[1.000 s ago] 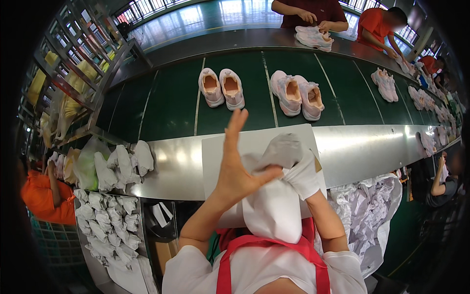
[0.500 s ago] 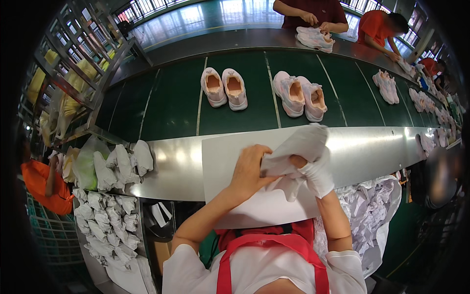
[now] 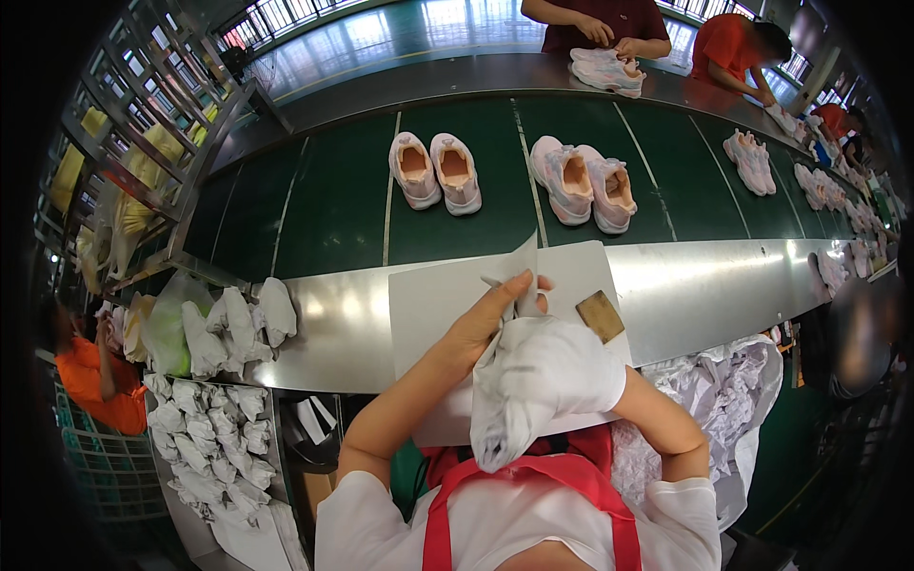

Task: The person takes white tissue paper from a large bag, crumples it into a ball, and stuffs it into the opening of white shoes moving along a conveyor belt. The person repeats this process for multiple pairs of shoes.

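My left hand [image 3: 487, 319] pinches the upper part of a crumpled white paper wad [image 3: 497, 419], and a pointed paper corner sticks up past its fingers. My right hand [image 3: 571, 362], in a white glove, is closed on the same wad from the right. The wad's rounded lower end hangs toward my chest. Some of the gloved fingers blend into the white paper and are hard to make out. Beneath both hands lie flat white paper sheets [image 3: 419, 305] on the metal ledge. A small brown block [image 3: 600, 316] rests on the sheets, right of the wad.
Ahead, a green conveyor [image 3: 333, 209] carries pale pink sneakers [image 3: 436, 173] in pairs. Paper wads [image 3: 233, 324] stand on the ledge at left, above a bin of more wads [image 3: 205, 428]. A bag of crumpled paper [image 3: 714, 409] hangs at right. Co-workers [image 3: 609, 29] stand across the belt.
The wad has swung from pointing up and away to hanging toward my chest. My right hand has turned and moved left. The brown block has come into sight.
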Demonstrator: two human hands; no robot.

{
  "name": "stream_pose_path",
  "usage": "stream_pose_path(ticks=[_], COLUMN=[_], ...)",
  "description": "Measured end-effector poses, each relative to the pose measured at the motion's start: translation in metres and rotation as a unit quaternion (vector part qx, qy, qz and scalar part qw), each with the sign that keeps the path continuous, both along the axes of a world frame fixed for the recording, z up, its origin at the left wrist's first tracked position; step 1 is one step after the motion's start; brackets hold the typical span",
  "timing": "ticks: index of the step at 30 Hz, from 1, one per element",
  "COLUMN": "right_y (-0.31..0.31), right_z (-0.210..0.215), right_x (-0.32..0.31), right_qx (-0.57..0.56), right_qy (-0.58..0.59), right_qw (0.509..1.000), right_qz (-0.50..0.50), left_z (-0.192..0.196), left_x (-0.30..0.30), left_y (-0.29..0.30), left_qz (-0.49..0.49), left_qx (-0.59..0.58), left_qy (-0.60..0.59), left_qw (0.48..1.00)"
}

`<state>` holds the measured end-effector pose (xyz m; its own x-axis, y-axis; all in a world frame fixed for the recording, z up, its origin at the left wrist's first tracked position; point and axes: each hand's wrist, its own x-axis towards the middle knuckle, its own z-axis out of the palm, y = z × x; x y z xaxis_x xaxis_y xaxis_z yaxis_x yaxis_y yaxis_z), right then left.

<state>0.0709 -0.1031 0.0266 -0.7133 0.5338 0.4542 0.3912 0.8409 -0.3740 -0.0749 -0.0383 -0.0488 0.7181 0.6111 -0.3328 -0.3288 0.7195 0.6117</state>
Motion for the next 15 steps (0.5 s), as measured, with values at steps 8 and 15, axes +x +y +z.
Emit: stream_pose_path(ticks=[8,15], right_y=[0.010,0.017], right_z=[-0.018,-0.020], right_x=[0.017,0.006], right_qx=[-0.279,0.020], right_qy=[0.190,0.067], right_qw=[0.902,0.907], right_qz=[-0.271,-0.415], left_z=[0.002,0.027], left_x=[-0.011,-0.004], left_y=[-0.006,0.004], left_qz=[-0.008,0.174], left_qx=[0.214,0.387], left_qy=[-0.079,0.174], left_qw=[0.974,0.889])
